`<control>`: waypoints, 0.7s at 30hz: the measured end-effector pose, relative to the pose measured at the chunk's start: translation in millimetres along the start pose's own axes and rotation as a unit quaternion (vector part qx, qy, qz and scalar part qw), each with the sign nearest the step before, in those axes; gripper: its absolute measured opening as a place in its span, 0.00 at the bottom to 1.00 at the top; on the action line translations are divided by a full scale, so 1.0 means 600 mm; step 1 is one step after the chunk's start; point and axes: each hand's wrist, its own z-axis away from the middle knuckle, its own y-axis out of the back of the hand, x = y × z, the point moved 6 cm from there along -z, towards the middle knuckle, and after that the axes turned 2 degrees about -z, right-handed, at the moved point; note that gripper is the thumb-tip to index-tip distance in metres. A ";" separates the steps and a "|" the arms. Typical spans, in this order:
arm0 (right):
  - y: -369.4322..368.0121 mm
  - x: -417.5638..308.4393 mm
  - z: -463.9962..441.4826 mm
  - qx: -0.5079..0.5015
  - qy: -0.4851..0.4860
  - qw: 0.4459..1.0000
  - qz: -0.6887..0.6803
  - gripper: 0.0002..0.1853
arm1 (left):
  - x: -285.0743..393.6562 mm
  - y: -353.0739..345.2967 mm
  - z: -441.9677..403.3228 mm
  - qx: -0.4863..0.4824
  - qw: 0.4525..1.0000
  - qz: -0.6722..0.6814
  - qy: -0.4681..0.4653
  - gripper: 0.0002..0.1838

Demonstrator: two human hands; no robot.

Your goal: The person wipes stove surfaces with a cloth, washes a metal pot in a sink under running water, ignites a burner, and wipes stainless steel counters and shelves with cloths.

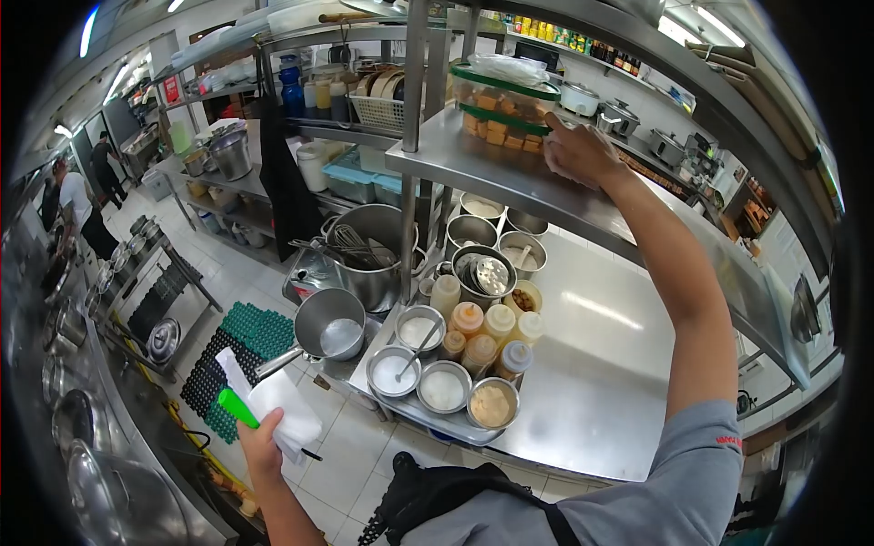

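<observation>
My left hand (261, 446) is closed around a bright green handle (238, 407) and sheets of white paper or cloth (287, 411). The rest of the green-handled tool is hidden, so its kind cannot be told. On the raised steel shelf, my right hand (583, 153) has its fingers at the near right corner of two stacked clear plastic containers. The lower container (501, 135) has a green lid and orange cubes inside. Similar cubes fill the upper container (496, 96), which has a clear plastic bag (514, 66) on top.
Below the shelf, a steel counter (592, 382) carries squeeze bottles (478, 350) and bowls of white powder (394, 370). A saucepan (330, 325) and a large pot with whisks (373, 268) stand left. Two people are in the far left aisle.
</observation>
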 end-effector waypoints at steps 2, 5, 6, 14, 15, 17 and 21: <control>0.010 -0.010 0.013 -0.015 -0.014 1.000 0.002 0.22 | 0.004 -0.026 0.003 -0.011 1.000 0.003 -0.021 0.25; 0.014 -0.026 0.039 -0.006 -0.003 1.000 -0.008 0.22 | 0.003 -0.040 0.009 -0.026 0.999 -0.019 0.008 0.24; 0.018 -0.033 0.049 0.020 0.018 0.999 -0.018 0.22 | 0.004 -0.045 0.011 -0.025 0.999 -0.020 0.007 0.24; 0.069 -0.069 0.072 0.009 0.020 1.000 0.009 0.25 | 0.007 -0.074 0.015 -0.038 0.999 0.006 -0.008 0.22; 0.075 -0.056 0.069 -0.020 0.066 0.996 -0.052 0.26 | 0.010 -0.078 0.017 -0.039 0.999 0.006 -0.011 0.22; 0.097 -0.028 0.070 -0.022 0.079 0.988 -0.134 0.27 | 0.017 -0.080 0.022 -0.023 1.000 -0.006 -0.008 0.22; 0.116 -0.009 0.049 0.041 -0.036 0.971 -0.234 0.22 | 0.009 -0.068 0.022 -0.009 1.000 -0.001 -0.011 0.23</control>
